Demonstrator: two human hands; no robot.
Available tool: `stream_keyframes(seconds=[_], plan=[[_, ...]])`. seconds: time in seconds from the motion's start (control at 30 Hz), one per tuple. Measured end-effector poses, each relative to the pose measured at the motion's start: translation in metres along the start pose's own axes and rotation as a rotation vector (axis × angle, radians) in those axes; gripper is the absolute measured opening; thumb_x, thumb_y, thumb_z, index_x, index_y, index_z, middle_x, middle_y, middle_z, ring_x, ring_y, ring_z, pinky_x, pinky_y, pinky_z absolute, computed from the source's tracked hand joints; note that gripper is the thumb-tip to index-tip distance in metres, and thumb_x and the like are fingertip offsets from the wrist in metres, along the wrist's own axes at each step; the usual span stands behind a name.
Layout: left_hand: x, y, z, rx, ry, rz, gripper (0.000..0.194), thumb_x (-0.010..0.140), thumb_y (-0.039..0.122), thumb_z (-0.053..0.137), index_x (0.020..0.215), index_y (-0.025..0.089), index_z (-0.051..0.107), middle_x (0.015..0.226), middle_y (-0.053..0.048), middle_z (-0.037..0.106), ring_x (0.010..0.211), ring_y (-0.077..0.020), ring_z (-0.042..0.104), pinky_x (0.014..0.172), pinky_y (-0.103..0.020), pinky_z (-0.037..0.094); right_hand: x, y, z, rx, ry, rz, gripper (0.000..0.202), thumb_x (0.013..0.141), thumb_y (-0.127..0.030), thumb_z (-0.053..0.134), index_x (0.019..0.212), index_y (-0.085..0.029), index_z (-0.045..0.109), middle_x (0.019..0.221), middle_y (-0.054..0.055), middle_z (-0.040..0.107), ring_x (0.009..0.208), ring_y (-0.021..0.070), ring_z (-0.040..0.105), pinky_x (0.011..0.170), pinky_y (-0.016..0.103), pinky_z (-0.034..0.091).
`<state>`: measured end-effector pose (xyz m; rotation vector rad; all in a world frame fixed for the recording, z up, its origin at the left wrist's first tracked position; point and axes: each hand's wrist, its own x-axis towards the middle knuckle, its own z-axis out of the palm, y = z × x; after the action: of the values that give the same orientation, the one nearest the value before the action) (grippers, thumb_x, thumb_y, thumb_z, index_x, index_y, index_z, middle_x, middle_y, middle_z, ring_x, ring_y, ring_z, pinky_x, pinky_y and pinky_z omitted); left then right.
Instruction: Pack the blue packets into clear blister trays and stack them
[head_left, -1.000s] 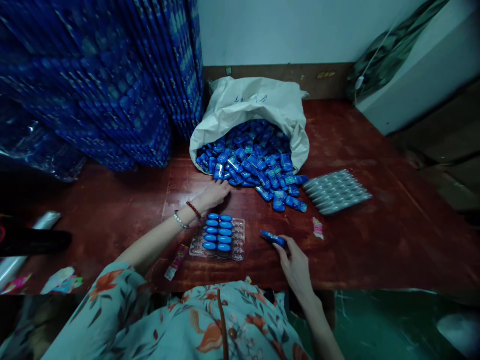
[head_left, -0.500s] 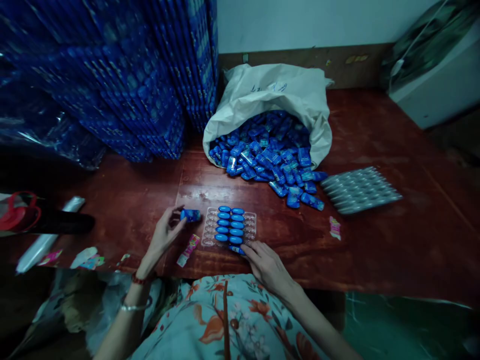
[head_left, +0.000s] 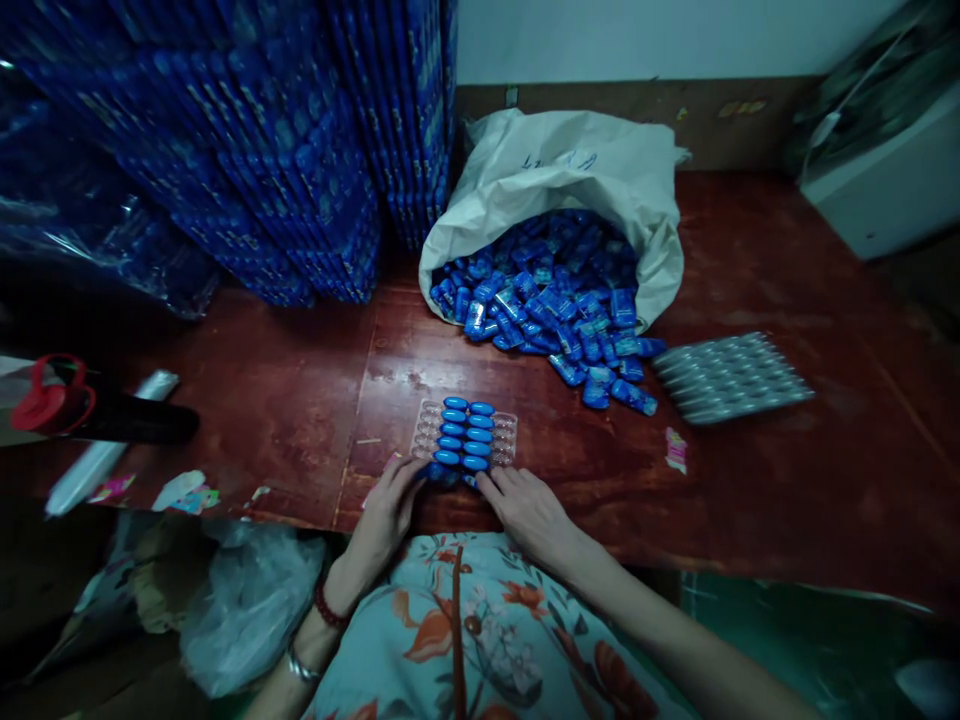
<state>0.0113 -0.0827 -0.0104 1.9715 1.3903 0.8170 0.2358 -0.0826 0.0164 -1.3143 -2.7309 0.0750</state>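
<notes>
A clear plastic blister tray [head_left: 425, 428] lies on the table before me, with shiny blue oval pieces [head_left: 478, 435] in its two middle columns. At its near left corner my left hand [head_left: 391, 497] is closed on a small blue wrapped packet [head_left: 441, 474], partly covered by the fingers. My right hand [head_left: 527, 508] sits at the near right corner, thumb and fingers pinching a small blue packet [head_left: 470, 481] that is mostly hidden. Both hands are close together along the tray's near edge.
A white sack [head_left: 570, 150] spills blue packets [head_left: 555, 310] onto the table. Stacked clear trays [head_left: 735, 378] lie to the right. Tall blue stacks [head_left: 300, 190] stand at back left. A black bottle with a red lid [head_left: 142, 418] lies at left over a plastic roll [head_left: 112, 445].
My left hand has moved right, bringing its blue packet from beside the tray to the tray's near edge. My right hand stays near the same corner. The view has shifted slightly.
</notes>
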Motion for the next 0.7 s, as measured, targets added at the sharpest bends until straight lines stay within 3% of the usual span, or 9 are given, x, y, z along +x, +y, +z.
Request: stream_keyframes(seconds=[0.07,0.17,0.33,0.5,0.7], plan=[[0.001,0.003,0.001,0.051,-0.01,0.063,0.036,0.091,0.015,0.042,0.125,0.023,0.048,0.116,-0.009,0.058,0.11,-0.0186,0.055,0.094,-0.038,0.048,-0.006,0.003,0.004,0.019,0.07,0.0,0.026,0.087,-0.008,0.043,0.111,-0.012,0.053,0.079,0.005,0.058,0.072,0.0167,0.052,0.067,0.029,0.038],[0.004,0.005,-0.002,0.129,-0.019,0.162,0.045,0.09,0.007,0.036,0.132,0.023,0.041,0.117,-0.009,0.057,0.11,-0.0175,0.054,0.094,-0.037,0.048,-0.013,0.008,0.011,0.044,0.168,0.03,0.025,0.091,-0.013,0.039,0.111,-0.013,0.054,0.079,0.006,0.058,0.073,0.0169,0.05,0.066,0.029,0.037],[0.016,0.001,-0.013,0.254,-0.161,0.41,0.05,0.091,0.007,0.033,0.139,0.022,0.032,0.116,-0.011,0.056,0.108,-0.0178,0.053,0.09,-0.035,0.05,-0.014,0.009,0.015,0.025,0.298,0.01,0.027,0.091,-0.009,0.038,0.11,-0.011,0.056,0.081,0.007,0.058,0.073,0.0162,0.048,0.067,0.028,0.037],[0.022,0.001,-0.011,0.339,-0.265,0.529,0.046,0.092,0.01,0.037,0.137,0.016,0.033,0.108,-0.013,0.059,0.1,-0.0189,0.055,0.084,-0.035,0.051,0.002,-0.002,0.003,-0.05,0.227,-0.052,0.021,0.086,-0.008,0.043,0.098,-0.009,0.061,0.075,0.007,0.057,0.072,0.0181,0.049,0.065,0.03,0.038],[0.02,0.0,0.007,0.491,-0.321,0.492,0.033,0.091,0.011,0.038,0.122,0.013,0.049,0.108,-0.013,0.058,0.104,-0.0218,0.053,0.09,-0.04,0.047,0.023,-0.009,-0.004,-0.063,0.052,-0.093,0.015,0.082,-0.012,0.052,0.094,-0.011,0.061,0.076,0.006,0.058,0.072,0.0188,0.051,0.06,0.031,0.04]])
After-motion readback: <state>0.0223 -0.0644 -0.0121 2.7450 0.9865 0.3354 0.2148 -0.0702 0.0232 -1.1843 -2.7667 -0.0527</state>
